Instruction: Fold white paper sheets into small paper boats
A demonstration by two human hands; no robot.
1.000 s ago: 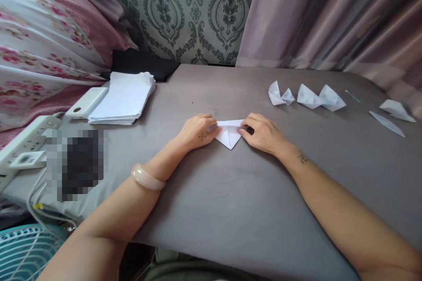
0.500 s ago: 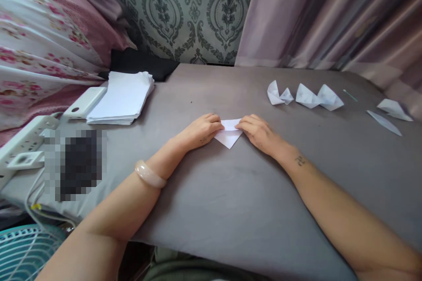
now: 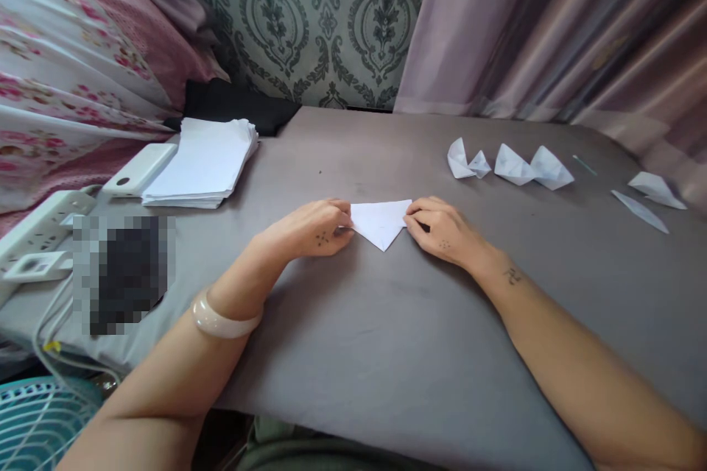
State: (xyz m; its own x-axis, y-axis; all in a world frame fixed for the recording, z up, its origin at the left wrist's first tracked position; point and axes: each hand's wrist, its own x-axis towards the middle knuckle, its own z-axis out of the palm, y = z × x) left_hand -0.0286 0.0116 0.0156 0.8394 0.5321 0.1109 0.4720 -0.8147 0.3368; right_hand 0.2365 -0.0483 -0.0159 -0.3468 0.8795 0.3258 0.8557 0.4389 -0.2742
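Note:
A white folded sheet of paper point(image 3: 382, 222) lies in the middle of the grey-covered table, its straight edge at the back and a point toward me. My left hand point(image 3: 323, 227) pinches its left corner between thumb and fingers. At the right corner my right hand point(image 3: 439, 227) grips the paper the same way, with a gap showing between thumb and palm. The outer corners are partly hidden by my fingertips.
To the back right stand several folded paper shapes point(image 3: 515, 164), with a thin white paper piece point(image 3: 641, 211) farther right. A stack of white paper point(image 3: 196, 162) lies at back left, near a power strip point(image 3: 38, 235). A fan point(image 3: 44, 427) stands low at left.
The paper's back strip, folded toward me before, now shows as one smooth triangular face. My left hand has shifted left to the corner; my right hand has moved slightly outward.

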